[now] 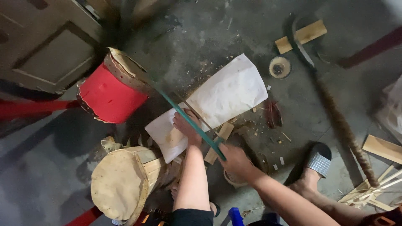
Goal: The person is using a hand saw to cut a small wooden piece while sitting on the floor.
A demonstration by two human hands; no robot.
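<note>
Two bare hands at work over grey concrete floor (pixel 234 37). Left hand (pixel 186 127) pressed flat, fingers spread, on white creased paper sheet (pixel 222 94) lying on the floor. Right hand (pixel 235 160) clamped around end of long thin green strip (pixel 190 121) crossing the sheet. Red cylindrical drum (pixel 109 94) just beside; pale skin-topped wooden drum (pixel 119 184) near left arm.

Red drum (pixel 109 96) with tan skin; second drum (pixel 121 184) pale wood, beige head. Teal-green saw blade (pixel 188 121). White paper sheet (pixel 222 98), brownish stain. Black slipper (pixel 315 161) with silver checkered strap. Dark grey floor (pixel 201 37).
</note>
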